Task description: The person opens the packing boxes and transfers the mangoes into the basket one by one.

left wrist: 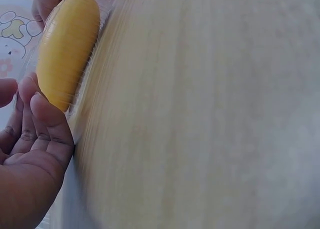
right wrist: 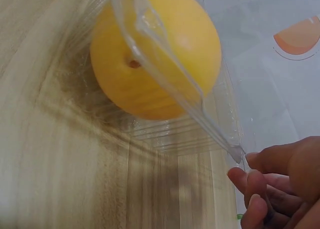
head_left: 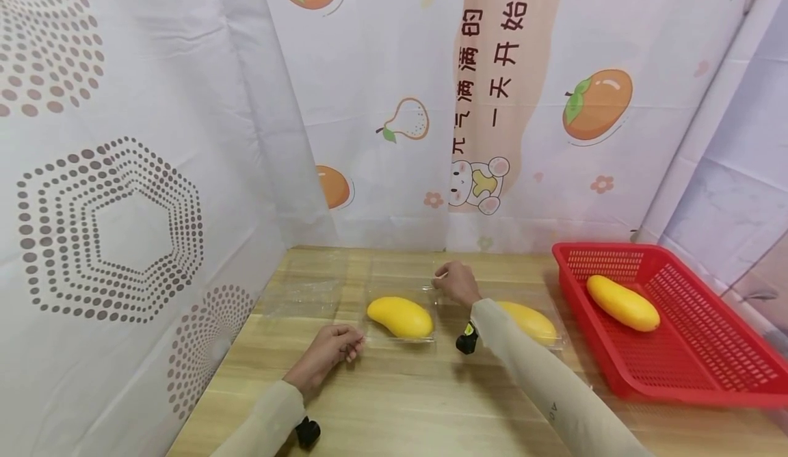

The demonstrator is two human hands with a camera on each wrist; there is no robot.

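Note:
A yellow mango (head_left: 400,317) lies in a clear plastic clamshell box (head_left: 403,341) on the table, between the two hands. My left hand (head_left: 329,351) is at the box's near left corner; the left wrist view shows its thumb and forefinger pinching the thin plastic edge beside the mango (left wrist: 70,49). At the far right corner, my right hand (head_left: 457,282) pinches the plastic rim between thumb and fingertip. Close up in the right wrist view, that clear rim (right wrist: 200,116) crosses in front of the mango (right wrist: 160,59), near the right fingers (right wrist: 280,159).
Right of the right forearm, another mango (head_left: 529,321) sits in a clear box, partly hidden by the sleeve. An open clear box (head_left: 304,299) stands at the left. A red plastic basket (head_left: 640,392) at the right holds one mango (head_left: 623,303). Printed curtains hang behind the table.

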